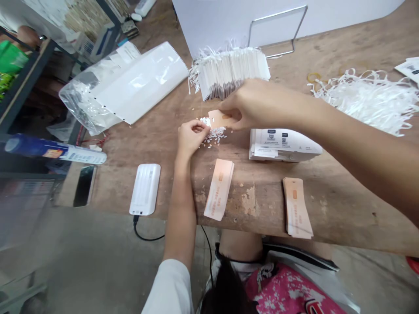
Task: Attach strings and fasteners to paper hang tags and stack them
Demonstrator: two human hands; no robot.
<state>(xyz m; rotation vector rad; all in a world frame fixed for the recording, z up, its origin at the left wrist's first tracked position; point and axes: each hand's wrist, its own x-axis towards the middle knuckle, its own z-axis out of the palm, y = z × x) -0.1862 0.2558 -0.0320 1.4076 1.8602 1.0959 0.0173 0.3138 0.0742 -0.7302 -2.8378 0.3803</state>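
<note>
In my right hand (248, 102) is a peach-coloured hang tag (216, 119), its slotted end pointing left. The thumb and fingertips of my left hand (192, 137) are pinched together close to that end; what they hold, if anything, is too small to make out. Beneath both hands lies a scatter of small white paper bits (216, 136). Nearer the table's front edge are two stacks of similar tags, a left stack (218, 189) and a right stack (297, 209). A stack of white printed cards (284, 146) sits below my right forearm.
Behind my hands stands a row of white tags with strings (234, 69), beside a metal wire stand (278, 17). Loose white strings (363, 98) lie right. Leftward are a plastic bag (137, 83), a white power bank (145, 189), a phone (84, 186) and a blue-white tube (55, 149).
</note>
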